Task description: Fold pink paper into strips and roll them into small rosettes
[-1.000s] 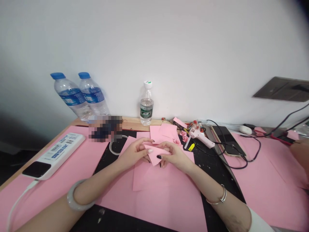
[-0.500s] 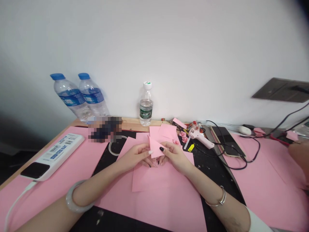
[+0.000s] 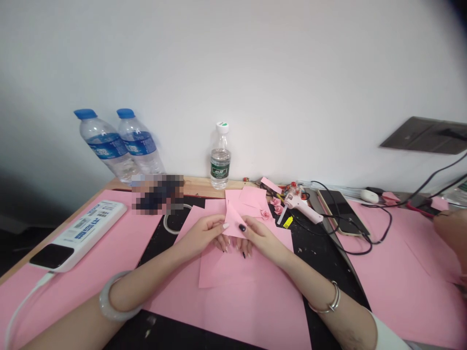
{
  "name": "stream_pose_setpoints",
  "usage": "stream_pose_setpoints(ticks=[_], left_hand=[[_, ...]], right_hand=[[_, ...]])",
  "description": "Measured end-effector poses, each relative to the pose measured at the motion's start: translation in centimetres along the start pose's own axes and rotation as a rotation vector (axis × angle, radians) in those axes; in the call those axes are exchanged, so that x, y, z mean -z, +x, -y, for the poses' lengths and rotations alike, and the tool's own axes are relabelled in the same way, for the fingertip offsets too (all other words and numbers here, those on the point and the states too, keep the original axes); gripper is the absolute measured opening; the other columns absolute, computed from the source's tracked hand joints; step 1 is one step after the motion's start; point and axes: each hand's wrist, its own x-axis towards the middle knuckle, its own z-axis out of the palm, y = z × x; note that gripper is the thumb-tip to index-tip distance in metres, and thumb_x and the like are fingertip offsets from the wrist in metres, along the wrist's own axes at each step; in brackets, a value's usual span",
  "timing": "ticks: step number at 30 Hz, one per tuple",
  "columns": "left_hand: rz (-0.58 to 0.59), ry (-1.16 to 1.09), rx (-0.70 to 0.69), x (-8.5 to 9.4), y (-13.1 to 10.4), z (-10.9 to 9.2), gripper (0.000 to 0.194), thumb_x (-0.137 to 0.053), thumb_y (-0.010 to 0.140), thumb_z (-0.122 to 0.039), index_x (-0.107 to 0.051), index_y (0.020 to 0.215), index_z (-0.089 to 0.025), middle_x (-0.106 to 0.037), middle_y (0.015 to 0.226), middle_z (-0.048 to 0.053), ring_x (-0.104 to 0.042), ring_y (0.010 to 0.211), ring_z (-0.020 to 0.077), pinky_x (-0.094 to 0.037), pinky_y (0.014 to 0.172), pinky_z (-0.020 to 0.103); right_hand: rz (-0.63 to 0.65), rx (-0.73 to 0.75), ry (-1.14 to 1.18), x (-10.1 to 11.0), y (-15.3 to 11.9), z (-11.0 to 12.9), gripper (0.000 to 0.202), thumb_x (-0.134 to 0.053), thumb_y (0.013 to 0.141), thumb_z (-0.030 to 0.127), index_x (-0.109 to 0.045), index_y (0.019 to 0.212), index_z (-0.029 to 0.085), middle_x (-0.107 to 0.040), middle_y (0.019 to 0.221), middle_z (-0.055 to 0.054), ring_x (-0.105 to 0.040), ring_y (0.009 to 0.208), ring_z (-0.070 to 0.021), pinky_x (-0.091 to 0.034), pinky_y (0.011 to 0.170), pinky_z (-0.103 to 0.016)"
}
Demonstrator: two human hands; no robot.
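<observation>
A small piece of pink paper (image 3: 233,222) is held up between my two hands, its top coming to a point. My left hand (image 3: 206,233) pinches its left edge, thumb in front. My right hand (image 3: 264,237) pinches the right side, with a black-nailed thumb on the paper's face. The other fingertips of both hands show below the paper. Under them lie larger pink sheets (image 3: 233,301) on a black mat. Just beyond my hands are more pink paper squares (image 3: 254,197) and several small folded pink paper roses (image 3: 278,209).
A pink glue gun (image 3: 302,208) and a phone (image 3: 343,211) lie at the right among black cables. A small water bottle (image 3: 220,165) stands by the wall; two larger bottles (image 3: 140,143) lean at left. A white power bank (image 3: 80,236) lies left. Another person's hand (image 3: 450,233) shows far right.
The fingers below the paper have spread a little and straightened. Both hands still hold the paper in nearly the same place; the view has shifted slightly.
</observation>
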Motion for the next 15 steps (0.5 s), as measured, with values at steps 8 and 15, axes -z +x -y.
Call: stream_pose_setpoints(ticks=[8,15], left_hand=[[-0.051,0.019,-0.028,0.34,0.16,0.12,0.027,-0.064,0.082,-0.039,-0.063,0.088,-0.013,-0.066,0.058,0.001,-0.065,0.050,0.0139,-0.051,0.051,0.022],[-0.062,-0.042,-0.015,0.34,0.31,0.27,0.025,-0.064,0.082,-0.039,-0.058,0.082,-0.014,-0.067,0.062,0.003,-0.066,0.056,0.0156,-0.052,0.058,0.026]], right_hand=[[-0.174,0.074,-0.277,-0.56,-0.46,-0.49,0.062,-0.049,0.084,0.011,-0.033,0.142,0.026,-0.061,0.083,0.000,-0.051,0.046,-0.0065,-0.048,0.044,-0.020],[-0.145,0.054,-0.432,-0.53,-0.75,-0.02,0.063,-0.035,0.090,0.011,-0.023,0.150,0.024,-0.055,0.076,0.002,-0.052,0.048,-0.0073,-0.050,0.051,-0.022]])
